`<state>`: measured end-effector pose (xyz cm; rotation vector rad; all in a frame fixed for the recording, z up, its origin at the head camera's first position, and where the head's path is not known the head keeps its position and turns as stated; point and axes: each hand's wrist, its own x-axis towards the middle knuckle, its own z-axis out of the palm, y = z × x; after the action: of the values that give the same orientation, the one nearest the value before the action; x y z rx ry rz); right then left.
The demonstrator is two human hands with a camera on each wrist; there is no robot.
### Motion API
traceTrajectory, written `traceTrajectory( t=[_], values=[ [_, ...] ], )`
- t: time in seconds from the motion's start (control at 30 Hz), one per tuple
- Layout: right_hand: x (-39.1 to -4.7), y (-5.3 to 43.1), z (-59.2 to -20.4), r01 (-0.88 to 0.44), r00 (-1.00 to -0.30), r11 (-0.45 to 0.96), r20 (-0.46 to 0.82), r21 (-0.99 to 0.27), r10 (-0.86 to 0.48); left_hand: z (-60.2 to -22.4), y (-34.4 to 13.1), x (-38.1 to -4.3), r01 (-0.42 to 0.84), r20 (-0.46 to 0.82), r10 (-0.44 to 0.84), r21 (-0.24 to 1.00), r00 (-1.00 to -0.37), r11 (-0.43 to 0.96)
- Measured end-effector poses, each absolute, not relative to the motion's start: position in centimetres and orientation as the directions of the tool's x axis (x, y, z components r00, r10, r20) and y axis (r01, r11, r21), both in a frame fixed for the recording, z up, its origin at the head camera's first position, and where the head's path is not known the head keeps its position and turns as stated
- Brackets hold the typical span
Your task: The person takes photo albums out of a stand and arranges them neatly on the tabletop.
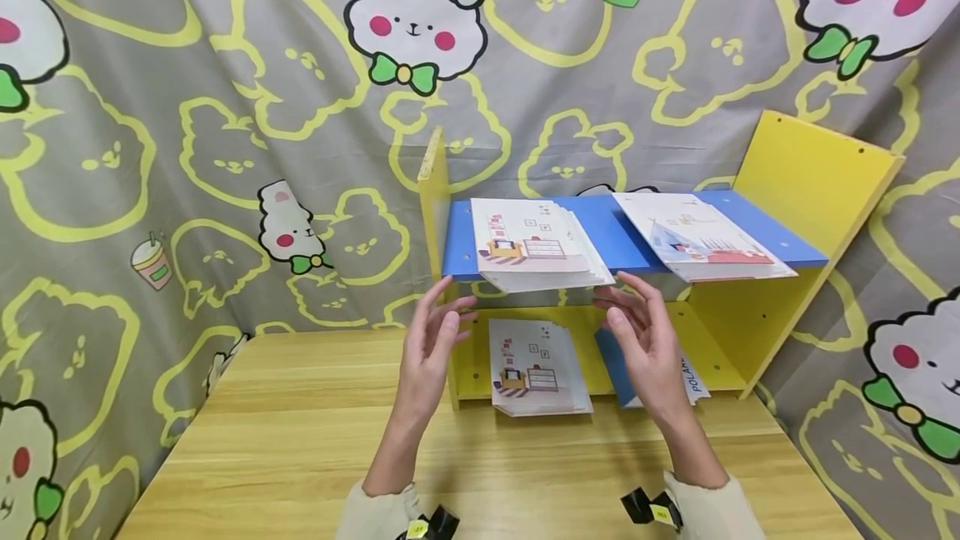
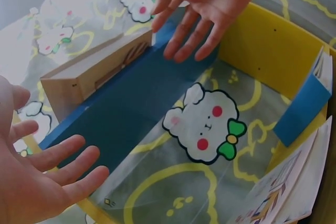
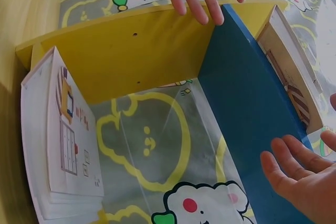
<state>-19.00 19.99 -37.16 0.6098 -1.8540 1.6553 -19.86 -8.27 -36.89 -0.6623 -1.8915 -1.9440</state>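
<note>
In the head view, my left hand (image 1: 429, 348) and right hand (image 1: 648, 344) are raised in front of a small yellow and blue shelf, palms facing each other, fingers spread and slightly bent. Neither holds anything. Between and just above them, a stack of white picture booklets (image 1: 536, 240) lies on the blue upper board (image 1: 611, 232), its front edge overhanging. The left fingertips are near the board's left front edge. My right fingertips come close to the stack's front right corner; contact is unclear. A similar booklet stack (image 1: 536, 365) sits on the yellow lower board (image 1: 465, 369).
Another illustrated stack (image 1: 697, 236) lies on the upper board's right part, also overhanging. Partly behind my right hand, a blue-covered book (image 1: 618, 365) rests below. Yellow side panels (image 1: 817, 182) rise at both ends. The shelf stands on a wooden table (image 1: 300, 423) before a patterned curtain (image 1: 300, 157).
</note>
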Motion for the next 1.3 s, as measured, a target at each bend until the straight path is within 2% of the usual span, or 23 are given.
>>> traceTrajectory(
  t=[0.33,1.07,1.3],
  values=[
    [-19.3,19.9,-36.7,-0.636,-0.765,0.104,0.642,-0.765,0.046,-36.3,-8.0,-20.2,0.552,0.557,0.086,0.83,-0.826,-0.076],
    [-20.4,19.8,-35.0,-0.555,-0.83,0.07,0.557,-0.829,0.005,-34.1,-6.8,-21.3,0.492,0.502,0.115,0.864,-0.857,-0.105],
    [-20.7,19.5,-34.6,-0.508,-0.862,-0.015,0.508,-0.861,0.005,-33.6,-6.5,-21.6,0.467,0.481,0.126,0.876,-0.868,-0.125]
  ],
)
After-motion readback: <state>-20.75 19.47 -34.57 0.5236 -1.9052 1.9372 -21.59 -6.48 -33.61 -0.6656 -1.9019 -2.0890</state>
